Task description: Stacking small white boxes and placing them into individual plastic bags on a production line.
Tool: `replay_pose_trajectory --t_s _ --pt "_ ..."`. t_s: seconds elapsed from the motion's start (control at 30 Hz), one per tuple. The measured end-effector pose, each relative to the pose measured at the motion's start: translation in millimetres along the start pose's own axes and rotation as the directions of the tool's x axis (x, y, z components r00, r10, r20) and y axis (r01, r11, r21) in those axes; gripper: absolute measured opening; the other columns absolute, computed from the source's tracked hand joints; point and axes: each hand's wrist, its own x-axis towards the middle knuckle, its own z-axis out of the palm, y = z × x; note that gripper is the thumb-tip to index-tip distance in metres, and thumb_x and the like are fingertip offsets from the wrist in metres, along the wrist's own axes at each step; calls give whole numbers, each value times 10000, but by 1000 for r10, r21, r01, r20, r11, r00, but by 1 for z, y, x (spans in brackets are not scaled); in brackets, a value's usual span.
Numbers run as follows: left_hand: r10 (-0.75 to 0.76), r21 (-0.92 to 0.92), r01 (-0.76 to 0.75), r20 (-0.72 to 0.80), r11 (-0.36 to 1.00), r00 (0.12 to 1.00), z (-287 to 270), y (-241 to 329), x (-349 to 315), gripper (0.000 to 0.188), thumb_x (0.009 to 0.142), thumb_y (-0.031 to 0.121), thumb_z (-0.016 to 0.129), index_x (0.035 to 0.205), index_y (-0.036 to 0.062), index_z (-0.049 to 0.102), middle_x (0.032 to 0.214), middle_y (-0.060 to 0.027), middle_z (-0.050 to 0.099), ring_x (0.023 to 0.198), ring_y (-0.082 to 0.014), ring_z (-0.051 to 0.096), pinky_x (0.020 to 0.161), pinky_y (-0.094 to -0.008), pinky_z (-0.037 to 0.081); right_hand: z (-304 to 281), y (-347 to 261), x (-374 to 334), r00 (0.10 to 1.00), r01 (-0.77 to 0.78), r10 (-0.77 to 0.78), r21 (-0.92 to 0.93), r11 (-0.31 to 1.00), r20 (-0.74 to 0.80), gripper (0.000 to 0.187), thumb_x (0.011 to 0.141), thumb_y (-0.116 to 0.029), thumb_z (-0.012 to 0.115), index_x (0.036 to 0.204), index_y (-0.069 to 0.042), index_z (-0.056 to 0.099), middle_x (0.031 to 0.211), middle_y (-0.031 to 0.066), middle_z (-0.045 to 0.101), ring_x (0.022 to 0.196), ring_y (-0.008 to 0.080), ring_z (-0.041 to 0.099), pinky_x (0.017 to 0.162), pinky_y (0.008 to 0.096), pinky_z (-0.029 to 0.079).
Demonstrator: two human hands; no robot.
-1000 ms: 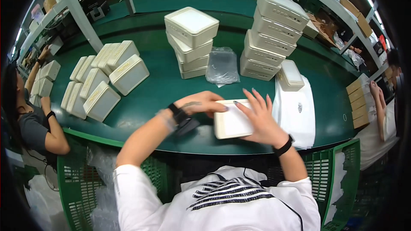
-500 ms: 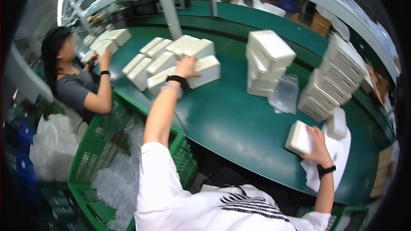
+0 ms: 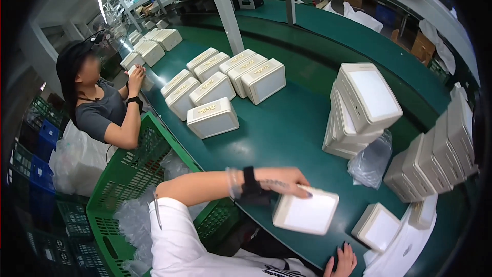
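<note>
My left hand (image 3: 285,180) reaches across from the left and grips a cream box with rounded corners and a white front panel (image 3: 307,216). The held box is tilted over the near part of the table; its far end is partly under my fingers. At the table's near edge lies my right hand (image 3: 342,263), fingers stretched out and apart, holding nothing. Just beyond it, a similar box (image 3: 378,229) rests by a white sheet (image 3: 407,243). On the left, several like boxes with gold lettering (image 3: 215,118) stand upright in a group.
A leaning stack of boxes (image 3: 366,97) stands at right, beside a bundle of clear plastic bags (image 3: 370,161). More boxes (image 3: 433,161) are stacked far right. A green crate (image 3: 171,138) with plastic bags adjoins the table. A co-worker (image 3: 105,110) handles a box.
My left hand has come from the left group toward me, now with a box in it. My right hand has let go of the box by the sheet and drawn back. The view has shifted.
</note>
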Motion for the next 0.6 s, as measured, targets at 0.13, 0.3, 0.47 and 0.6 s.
replay_pose_trajectory --t_s 0.13,0.3,0.47,0.6 --pt "0 -91 8 94 996 996 13 -6 33 480 909 311 623 1259 -12 569 1126 -151 657 1012 -223 613 879 -326 473 16 11 -4 999 -15 10 -101 995 -52 415 871 -248 572 1235 -49 589 1353 156 538 1249 306 505 1027 453 328" --pt "114 295 -109 0 949 993 22 0 27 484 918 285 603 1303 0 539 1116 -187 610 1065 -302 564 918 -355 449 21 22 -11 998 -47 53 -135 990 40 456 839 -292 600 1243 -81 593 1401 130 497 1284 294 470 1052 454 322" --pt "138 112 -138 12 984 990 22 -1 26 480 914 262 599 1304 -12 531 1095 -205 572 1062 -341 526 920 -371 437 18 27 -14 991 -60 76 -142 988 110 469 821 -307 612 1240 -96 599 1418 122 479 1290 291 460 1071 454 311" --pt "187 179 -168 -92 969 978 32 -11 29 471 896 251 622 1267 -29 544 1107 -200 563 1049 -336 525 898 -384 440 18 22 -13 992 -61 75 -143 988 98 461 819 -292 612 1240 -106 601 1410 145 481 1280 312 464 1077 457 305"
